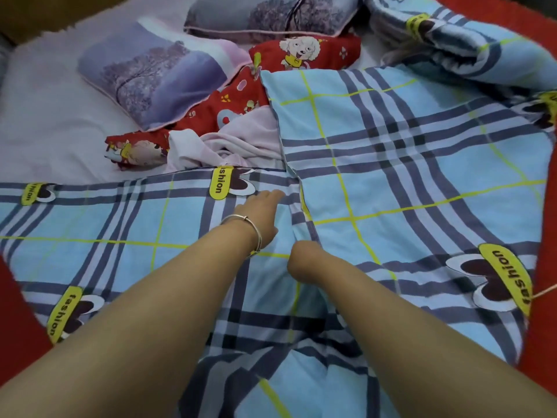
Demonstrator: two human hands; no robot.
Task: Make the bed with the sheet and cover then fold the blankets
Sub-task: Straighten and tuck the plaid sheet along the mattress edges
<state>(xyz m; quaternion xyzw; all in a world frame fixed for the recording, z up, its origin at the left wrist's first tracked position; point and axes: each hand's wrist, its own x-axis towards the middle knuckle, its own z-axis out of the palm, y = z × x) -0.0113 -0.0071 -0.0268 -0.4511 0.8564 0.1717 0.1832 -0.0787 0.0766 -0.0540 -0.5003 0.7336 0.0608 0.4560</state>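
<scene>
A light-blue plaid cover (407, 152) with yellow "fashion" labels lies spread over the near half of the bed, its right part folded over the left along a slanting edge. My left hand (260, 214), with a silver bangle at the wrist, rests flat on the cover beside that edge, fingers stretched out. My right hand (303, 257) reaches under the folded edge; its fingers are hidden in the cloth. The pale pink sheet (45, 116) covers the far mattress. A red cartoon blanket (241, 107) lies rumpled in the middle.
Two purple tree-print pillows (156, 73) (271, 16) lie at the head. A crumpled pink cloth (232, 143) sits beside the red blanket. More bunched plaid cover (452, 40) is at the far right. Red fabric (542, 297) borders the bed's right and left.
</scene>
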